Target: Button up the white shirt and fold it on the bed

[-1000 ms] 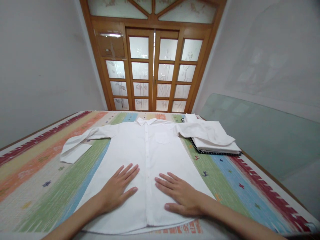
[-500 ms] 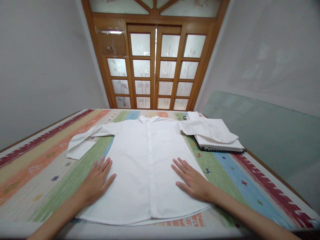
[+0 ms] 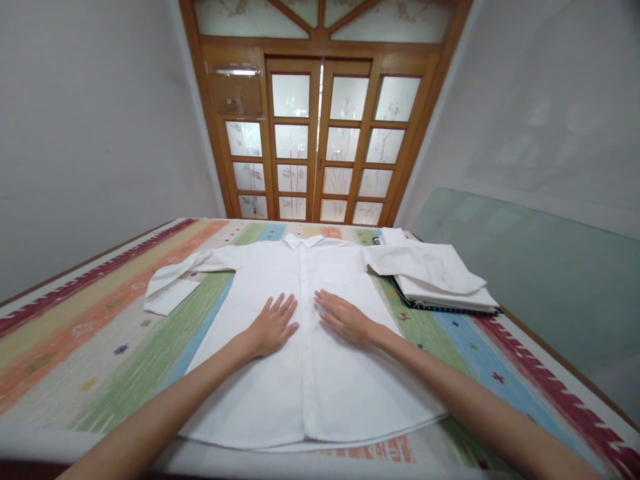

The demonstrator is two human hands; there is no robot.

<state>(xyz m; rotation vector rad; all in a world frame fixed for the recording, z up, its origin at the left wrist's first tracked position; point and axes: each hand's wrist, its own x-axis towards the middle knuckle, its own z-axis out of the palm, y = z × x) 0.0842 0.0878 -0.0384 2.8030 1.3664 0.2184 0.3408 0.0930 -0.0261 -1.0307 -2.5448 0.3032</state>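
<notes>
A white button-up shirt [image 3: 265, 393] lies front side up, its collar away from me and its hem near the table's front edge. My left hand [image 3: 273, 325] rests flat on the shirt's left half, fingers spread toward the collar. On the other side of the button strip, my right hand [image 3: 345, 318] lies flat on the cloth, fingers stretched out and angled to the left. Neither hand holds anything. The left sleeve is bent toward me on the tablecloth; the right sleeve runs over a stack of folded clothes.
The stack of folded white clothes [image 3: 450, 300], with a dark dotted piece at the bottom, sits at the right. A striped, patterned cloth [image 3: 125, 347] covers the table. A pale green glass panel [image 3: 540, 267] leans along the right wall. Wooden glazed doors [image 3: 320, 140] stand behind.
Both hands have slid inward and away from me, from the shirt's sides to near the button strip. The view has shifted slightly.
</notes>
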